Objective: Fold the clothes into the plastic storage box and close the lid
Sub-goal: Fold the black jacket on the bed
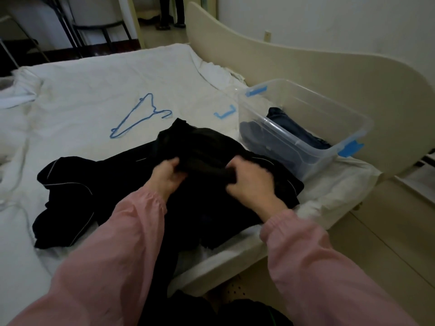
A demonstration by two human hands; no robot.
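**Bed carrying clothes, box and hanger**

A bed (94, 74) under a wrinkled white sheet is carrying everything. A black garment (113, 184) with thin pale piping is lying spread by the near edge, reaching toward the near right corner. A clear plastic storage box (277, 142) is sitting at the right edge, against the cream board (306, 74). A blue clip (224, 113) is lying just beside the box. A blue hanger (154, 111) is resting flat around the middle. Bunched white bedding (21, 90) is lying along the left edge.

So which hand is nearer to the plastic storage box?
Right. The right hand grips the black garment close beside the box; the left hand grips it farther off.
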